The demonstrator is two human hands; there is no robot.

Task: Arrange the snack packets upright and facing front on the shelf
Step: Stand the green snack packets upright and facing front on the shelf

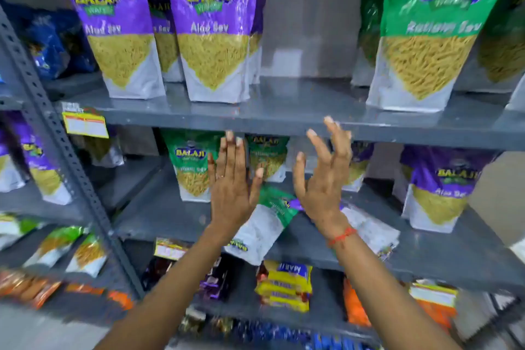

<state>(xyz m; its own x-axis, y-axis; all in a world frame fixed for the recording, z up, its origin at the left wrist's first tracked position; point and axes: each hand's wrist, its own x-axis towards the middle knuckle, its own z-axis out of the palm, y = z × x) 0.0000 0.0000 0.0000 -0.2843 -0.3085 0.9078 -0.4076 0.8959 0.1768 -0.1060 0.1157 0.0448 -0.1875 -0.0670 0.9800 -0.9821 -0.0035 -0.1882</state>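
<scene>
Two snack packets lie flat on the middle shelf [176, 216]: a green and white one [262, 229] under my palms and a purple and white one [369, 229] to its right. My left hand [231, 187] and my right hand [324, 179] hover above them, fingers spread, holding nothing. Behind my hands, green packets [190, 165] stand upright facing front. A purple Aloo Sev packet [439, 187] stands upright at the right of the same shelf. On the top shelf [298, 111] stand purple packets [213, 25] and a green packet [426, 31].
A perforated grey upright post [56, 133] divides this rack from the one at the left, which holds more packets. Yellow price tags [85, 123] hang on the shelf edges. The lower shelf holds yellow packs [285, 284], orange packs [355, 307] and dark packs.
</scene>
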